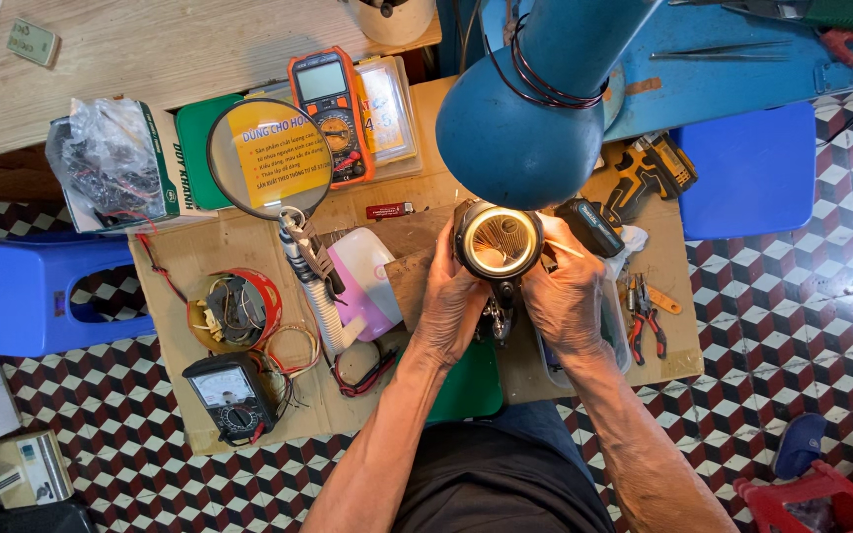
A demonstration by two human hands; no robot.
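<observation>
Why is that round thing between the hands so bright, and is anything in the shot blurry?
Head view: the blue lamp hangs right over the round part, so its rim glares pale yellow between the left hand and right hand. The lamp shade, close to the camera, looks soft; the magnifying glass enlarges the yellow label under it.

motor stator (498,242) between hands | magnifier (270,158) left | pliers (646,318) right | lamp (535,94) behind

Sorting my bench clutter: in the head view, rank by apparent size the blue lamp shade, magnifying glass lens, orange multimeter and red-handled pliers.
1. Blue lamp shade, though nearer the camera, so inflated.
2. Magnifying glass lens.
3. Orange multimeter.
4. Red-handled pliers.
</observation>
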